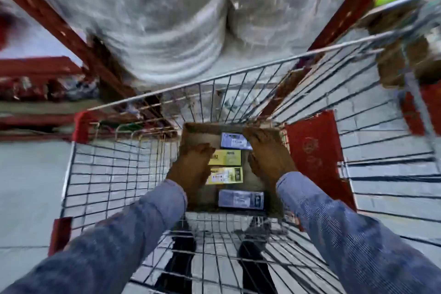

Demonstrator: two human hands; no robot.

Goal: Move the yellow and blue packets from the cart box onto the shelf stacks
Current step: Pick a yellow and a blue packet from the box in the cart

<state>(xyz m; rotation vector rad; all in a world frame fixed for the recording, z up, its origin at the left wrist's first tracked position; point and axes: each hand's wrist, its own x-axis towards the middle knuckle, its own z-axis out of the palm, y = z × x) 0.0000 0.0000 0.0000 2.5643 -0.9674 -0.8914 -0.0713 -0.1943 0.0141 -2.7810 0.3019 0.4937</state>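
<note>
Both hands reach down into the box (pixel 191 131) in the cart (pixel 100 167). Left hand (pixel 193 164) lies over the left ends of two yellow packets (pixel 226 157), fingers curled; grip looks about to close, contact unclear through blur. Right hand (pixel 267 153) is spread beside the far blue packet (pixel 235 141), nothing held. A near blue packet (pixel 241 199) lies between the wrists. All four lie flat in the box, probably for a two-handed gather. Shelf stacks blurred.
</note>
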